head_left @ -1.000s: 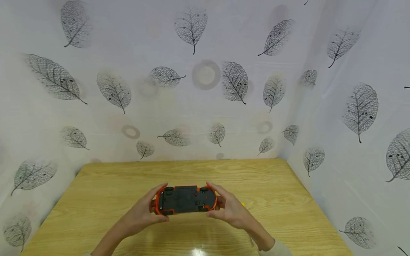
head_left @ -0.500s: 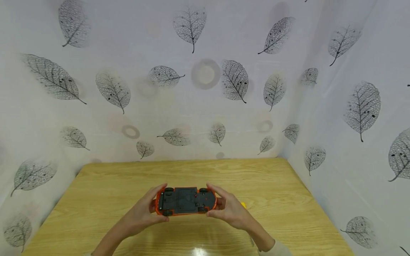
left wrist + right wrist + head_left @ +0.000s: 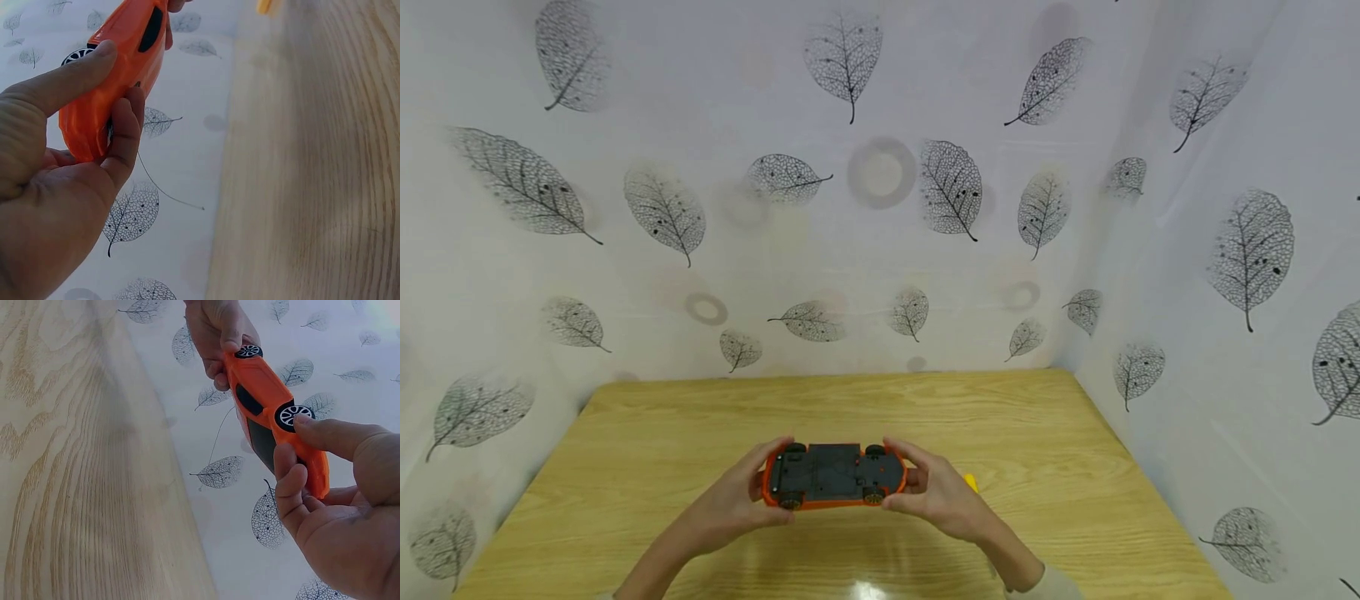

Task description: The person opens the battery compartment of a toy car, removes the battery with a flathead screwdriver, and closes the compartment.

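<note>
An orange toy car [image 3: 835,475] is held up above the wooden table, its black underside facing the head camera. My left hand [image 3: 730,496] grips the car's left end, thumb along the near side and fingers behind. At the opposite end my right hand [image 3: 936,492] grips it the same way. In the left wrist view the car's orange body [image 3: 128,69] shows between thumb and curled fingers. The right wrist view shows dark windows and a spoked wheel [image 3: 294,416] with my right thumb touching it.
Beneath the hands lies a wood-grain table [image 3: 647,450]. A small yellow object [image 3: 972,482] rests on it just past my right hand, partly hidden. White leaf-print sheeting [image 3: 880,267] rises behind the table and along its sides.
The toy car has tilted slightly between both hands, so its near-side wheels show more. It sits a little lower in view. More of the yellow object is visible beside my right hand.
</note>
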`<state>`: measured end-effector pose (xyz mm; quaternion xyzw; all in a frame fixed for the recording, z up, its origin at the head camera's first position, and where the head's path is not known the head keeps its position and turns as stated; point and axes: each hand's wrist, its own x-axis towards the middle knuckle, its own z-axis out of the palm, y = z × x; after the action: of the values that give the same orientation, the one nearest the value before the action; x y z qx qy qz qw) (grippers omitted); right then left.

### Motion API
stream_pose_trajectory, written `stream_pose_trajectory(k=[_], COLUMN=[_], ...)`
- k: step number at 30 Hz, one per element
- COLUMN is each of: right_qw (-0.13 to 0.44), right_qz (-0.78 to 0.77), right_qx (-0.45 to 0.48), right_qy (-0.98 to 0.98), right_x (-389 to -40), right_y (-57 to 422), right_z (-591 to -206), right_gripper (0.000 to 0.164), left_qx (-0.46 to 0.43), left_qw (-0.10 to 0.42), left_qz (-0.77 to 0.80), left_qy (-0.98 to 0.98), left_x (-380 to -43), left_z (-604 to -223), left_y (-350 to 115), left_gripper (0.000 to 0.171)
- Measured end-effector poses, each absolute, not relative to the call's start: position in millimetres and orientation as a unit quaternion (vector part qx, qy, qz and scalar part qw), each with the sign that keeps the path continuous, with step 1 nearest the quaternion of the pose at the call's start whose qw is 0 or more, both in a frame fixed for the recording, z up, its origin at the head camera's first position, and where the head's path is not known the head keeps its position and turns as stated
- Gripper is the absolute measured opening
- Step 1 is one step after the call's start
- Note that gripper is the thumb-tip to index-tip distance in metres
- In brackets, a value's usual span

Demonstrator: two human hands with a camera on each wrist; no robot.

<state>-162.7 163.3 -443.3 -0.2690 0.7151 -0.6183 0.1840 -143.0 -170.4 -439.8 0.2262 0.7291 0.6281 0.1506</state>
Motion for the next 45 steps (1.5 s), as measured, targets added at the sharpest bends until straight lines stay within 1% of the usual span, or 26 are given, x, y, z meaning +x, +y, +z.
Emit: stream_pose_trajectory(k=[9, 17, 20, 22, 25, 30, 33, 39, 45], right_qw=[0.198, 0.196, 0.196, 0.187, 0.143, 0.013, -0.042, -0.078, -0.087], right_qz=[-0.636, -0.630, -0.625, -0.614, -0.581, -0.514, -0.487, -0.442, -0.422], right_qx=[-0.265, -0.264, -0.268, -0.272, -0.274, -0.299, -0.323, -0.357, -0.383], right_qy=[0.697, 0.703, 0.707, 0.717, 0.753, 0.804, 0.810, 0.819, 0.817], right_x=[-161.3, -160.1, -161.0, -161.7, -164.5, -170.7, -173.6, -177.5, -179.3], right_y=[163.6, 164.5, 166.0, 166.9, 168.0, 164.7, 161.7, 155.2, 149.1], right_z=[-442.6, -436.6, -433.5, -431.4, -428.4, -423.2, -419.9, -414.5, -408.8], right_gripper=[0.084, 0.081, 0.079, 0.075, 0.067, 0.053, 0.047, 0.036, 0.024], left_qx=[0.215, 0.224, 0.222, 0.218, 0.216, 0.211, 0.209, 0.208, 0.216], left_qw=[0.149, 0.151, 0.153, 0.155, 0.152, 0.143, 0.143, 0.141, 0.144], left_qz=[0.632, 0.657, 0.666, 0.671, 0.671, 0.665, 0.667, 0.669, 0.676], left_qy=[0.730, 0.704, 0.695, 0.692, 0.693, 0.702, 0.701, 0.699, 0.690], left_x=[-143.6, -141.3, -140.5, -140.1, -139.7, -139.1, -138.5, -137.8, -138.7], left_z=[-440.9, -440.1, -439.3, -438.4, -437.0, -436.1, -436.1, -436.5, -438.6], left_y=[-169.4, -169.7, -169.4, -169.4, -169.6, -170.8, -170.7, -169.1, -167.8], left_gripper=[0.092, 0.091, 0.092, 0.093, 0.094, 0.094, 0.094, 0.095, 0.095])
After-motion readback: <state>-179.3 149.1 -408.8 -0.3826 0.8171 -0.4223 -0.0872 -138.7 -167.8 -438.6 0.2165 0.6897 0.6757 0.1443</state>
